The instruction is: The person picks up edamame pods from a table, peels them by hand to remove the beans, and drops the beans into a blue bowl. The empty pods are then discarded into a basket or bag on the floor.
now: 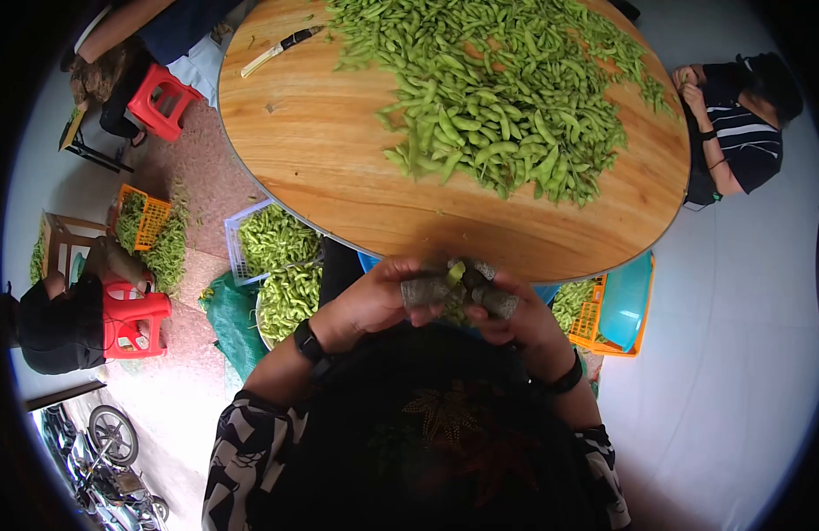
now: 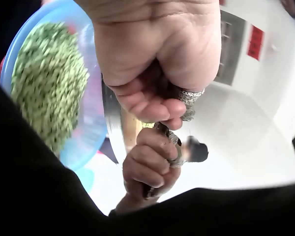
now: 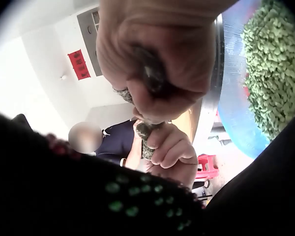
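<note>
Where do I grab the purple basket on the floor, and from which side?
I'd grip the purple basket by its rim, reaching down from the left. That edge shows and looks easy to curl fingers round; soybean pods fill the middle, and the wooden table hides part of the right side.

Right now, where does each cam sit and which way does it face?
Head: on the head, facing forward and down at the table and pods; shows left hand, right hand, forearms, sleeves.
Left wrist: on that wrist, looking along the left hand toward the right; basin at picture left.
Right wrist: on that wrist, looking along the right hand toward the left; basin at picture right.
Shared by wrist views: both hands, basin.
</note>
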A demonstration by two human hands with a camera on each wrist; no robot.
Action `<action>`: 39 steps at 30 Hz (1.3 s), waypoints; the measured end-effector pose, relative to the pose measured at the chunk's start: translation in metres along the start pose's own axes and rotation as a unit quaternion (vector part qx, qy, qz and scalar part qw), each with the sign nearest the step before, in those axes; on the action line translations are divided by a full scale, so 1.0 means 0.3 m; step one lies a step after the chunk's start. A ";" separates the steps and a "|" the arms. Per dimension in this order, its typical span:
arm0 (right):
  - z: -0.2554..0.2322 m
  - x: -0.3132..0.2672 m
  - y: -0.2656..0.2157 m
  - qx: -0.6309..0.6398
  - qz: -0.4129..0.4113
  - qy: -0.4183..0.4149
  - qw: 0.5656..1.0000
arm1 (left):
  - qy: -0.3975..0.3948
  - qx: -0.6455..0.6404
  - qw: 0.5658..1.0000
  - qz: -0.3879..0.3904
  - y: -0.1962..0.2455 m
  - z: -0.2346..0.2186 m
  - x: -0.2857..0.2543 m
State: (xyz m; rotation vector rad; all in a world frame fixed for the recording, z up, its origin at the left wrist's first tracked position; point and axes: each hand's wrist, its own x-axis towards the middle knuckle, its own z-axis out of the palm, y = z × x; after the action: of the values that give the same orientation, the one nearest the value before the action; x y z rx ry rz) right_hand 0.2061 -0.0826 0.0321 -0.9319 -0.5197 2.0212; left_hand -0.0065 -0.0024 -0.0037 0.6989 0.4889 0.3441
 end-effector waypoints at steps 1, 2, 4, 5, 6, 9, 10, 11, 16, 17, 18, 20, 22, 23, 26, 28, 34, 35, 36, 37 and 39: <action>0.024 0.000 -0.015 -0.051 0.003 0.037 0.998 | 0.017 0.073 0.997 0.021 0.009 0.015 0.004; 0.036 -0.001 -0.023 -0.102 0.006 0.074 0.992 | 0.033 0.144 0.988 0.041 0.015 0.024 0.009; -0.017 0.013 0.020 -0.186 -0.025 0.069 0.980 | 0.043 0.329 0.930 0.155 -0.014 -0.003 0.032; -0.037 0.017 0.036 -0.272 -0.054 0.061 0.959 | 0.052 0.495 0.826 0.265 -0.026 -0.017 0.041; -0.039 0.014 0.036 -0.270 -0.056 0.061 0.959 | 0.050 0.497 0.825 0.264 -0.016 -0.011 0.045; -0.043 0.016 0.043 -0.368 -0.109 0.063 0.921 | 0.098 0.688 0.617 0.369 0.008 0.013 0.050; -0.048 0.026 0.054 -0.382 -0.171 0.063 0.906 | 0.097 0.636 0.691 0.329 0.002 0.020 0.045; -0.051 0.030 0.061 -0.395 -0.233 0.064 0.887 | 0.095 0.579 0.759 0.284 -0.001 0.026 0.042; -0.069 0.007 0.068 -0.362 -0.232 0.081 0.899 | 0.042 0.155 0.987 0.010 -0.002 0.027 0.038; -0.079 0.008 0.077 -0.393 -0.248 0.126 0.877 | 0.035 0.246 0.968 0.028 -0.008 0.027 0.039; -0.071 0.011 0.076 -0.391 -0.250 0.128 0.877 | 0.033 0.248 0.968 0.026 -0.015 0.038 0.035; -0.043 0.029 0.063 -0.615 -0.362 0.213 0.668 | 0.026 0.511 0.839 0.187 -0.024 0.065 0.030; -0.035 0.039 0.066 -0.644 -0.346 0.209 0.649 | 0.022 0.548 0.811 0.205 -0.033 0.072 0.024; -0.031 0.043 0.069 -0.675 -0.324 0.197 0.633 | 0.025 0.579 0.784 0.222 -0.034 0.075 0.021; 0.002 0.044 0.103 -0.702 -0.248 0.237 0.625 | 0.036 0.601 0.780 0.173 -0.020 0.087 -0.005; 0.011 0.026 0.097 -0.702 -0.245 0.235 0.626 | 0.070 0.590 0.788 0.162 -0.005 0.087 -0.027; 0.044 -0.027 0.066 -0.678 -0.295 0.244 0.627 | 0.165 0.582 0.787 0.123 0.009 0.066 -0.051; 0.049 -0.020 0.060 -0.646 -0.343 0.259 0.630 | 0.168 0.586 0.781 0.135 0.010 0.074 -0.046; 0.047 0.001 0.063 -0.646 -0.345 0.262 0.629 | 0.165 0.588 0.780 0.137 0.010 0.077 -0.038; 0.037 0.031 0.073 -0.601 -0.384 0.246 0.656 | 0.143 0.580 0.784 0.167 0.010 0.079 -0.030; 0.041 0.043 0.060 -0.553 -0.424 0.231 0.679 | 0.119 0.572 0.787 0.198 0.013 0.086 -0.016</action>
State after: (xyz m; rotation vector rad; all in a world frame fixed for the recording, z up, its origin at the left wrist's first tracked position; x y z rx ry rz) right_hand 0.1824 -0.0828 0.0230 -1.4222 -1.5886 0.4183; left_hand 0.0028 -0.0154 0.0176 1.9898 0.7922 0.5273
